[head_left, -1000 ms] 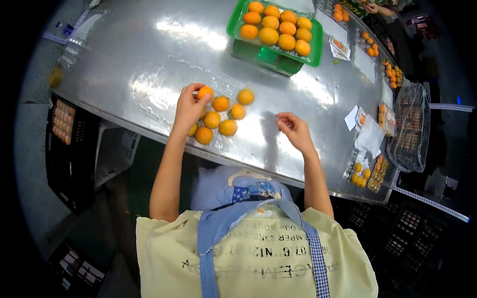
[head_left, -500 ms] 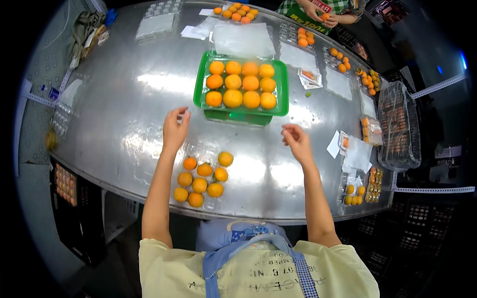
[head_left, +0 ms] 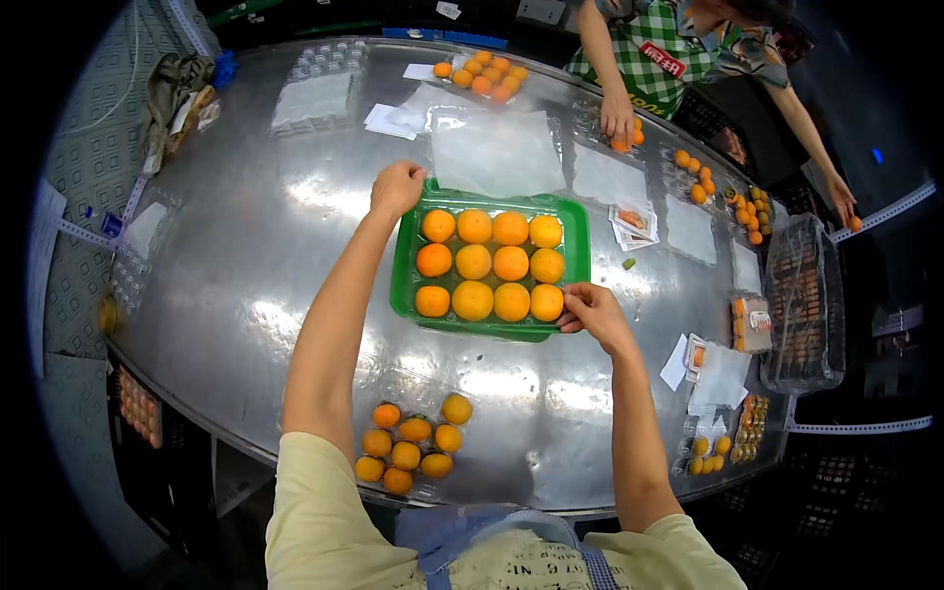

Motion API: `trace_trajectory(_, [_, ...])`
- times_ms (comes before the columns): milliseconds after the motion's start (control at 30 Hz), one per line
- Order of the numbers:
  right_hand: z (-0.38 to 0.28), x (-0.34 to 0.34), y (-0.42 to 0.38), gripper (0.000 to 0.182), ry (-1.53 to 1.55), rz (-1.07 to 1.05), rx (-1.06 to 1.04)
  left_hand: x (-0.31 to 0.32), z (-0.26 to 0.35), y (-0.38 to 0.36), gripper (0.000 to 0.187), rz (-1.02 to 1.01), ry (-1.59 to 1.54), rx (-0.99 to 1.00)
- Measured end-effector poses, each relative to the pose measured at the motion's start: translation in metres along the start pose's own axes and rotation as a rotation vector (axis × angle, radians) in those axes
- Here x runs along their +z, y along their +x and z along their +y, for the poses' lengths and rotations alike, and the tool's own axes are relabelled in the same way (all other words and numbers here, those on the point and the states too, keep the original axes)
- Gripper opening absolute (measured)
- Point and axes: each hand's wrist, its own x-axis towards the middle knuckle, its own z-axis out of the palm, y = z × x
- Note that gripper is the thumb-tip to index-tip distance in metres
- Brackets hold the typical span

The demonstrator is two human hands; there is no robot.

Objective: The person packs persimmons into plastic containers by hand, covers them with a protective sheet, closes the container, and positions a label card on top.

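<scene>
Three rows of oranges [head_left: 473,261] sit in a clear plastic tray [head_left: 453,282], which rests in a green tray [head_left: 580,241] in front of me. At its far left corner, my left hand [head_left: 396,189] is closed with the fingertips pinched at the rim. My right hand [head_left: 594,313] pinches the near right corner, close beside the last orange. Exactly which edge lies under the fingertips is partly hidden. Nearer to me, another clear tray [head_left: 425,393] holds several smaller orange fruits [head_left: 405,454], some with green bits.
White sheets [head_left: 497,152] on clear trays lie beyond the green tray. Printed cards [head_left: 632,221] and more fruit trays [head_left: 487,74] line the far and right sides. Across the metal table [head_left: 216,265], a co-worker [head_left: 669,59] in a green checked apron handles fruit with both hands.
Both my hands have moved from beside the green tray onto its opposite corners and closed there. The view has shifted. The co-worker's arms have spread apart.
</scene>
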Motion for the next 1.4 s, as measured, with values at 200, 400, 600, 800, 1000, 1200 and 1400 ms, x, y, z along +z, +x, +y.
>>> trace_trajectory(200, [-0.004, 0.002, -0.006, 0.024, 0.096, -0.034, 0.003, 0.004, 0.014, -0.008, 0.025, 0.220, 0.021, 0.173])
trace_trajectory(400, [-0.005, 0.002, -0.006, 0.018, 0.190, -0.029, -0.025, -0.020, 0.065, -0.032, 0.010, 0.023, -0.417, 0.035])
trace_trajectory(600, [-0.008, -0.012, -0.044, 0.018, 0.263, -0.007, -0.100, -0.040, 0.089, -0.055, 0.008, 0.019, -0.390, 0.110])
trace_trajectory(800, [0.022, -0.069, -0.159, 0.015, 0.302, 0.039, -0.003, -0.029, 0.137, -0.154, 0.012, -0.141, -0.613, 0.131])
trace_trajectory(1000, [0.124, -0.116, -0.280, 0.017, 0.277, 0.157, 0.210, 0.069, 0.164, -0.291, 0.011, -0.396, -0.729, 0.008])
trace_trajectory(1200, [0.237, -0.134, -0.326, 0.018, 0.307, 0.222, 0.366, 0.170, 0.153, -0.365, 0.010, -0.547, -0.652, -0.106])
trace_trajectory(1400, [0.286, -0.136, -0.325, 0.019, 0.189, 0.190, 0.384, 0.232, 0.119, -0.363, 0.012, -0.503, -0.561, -0.054])
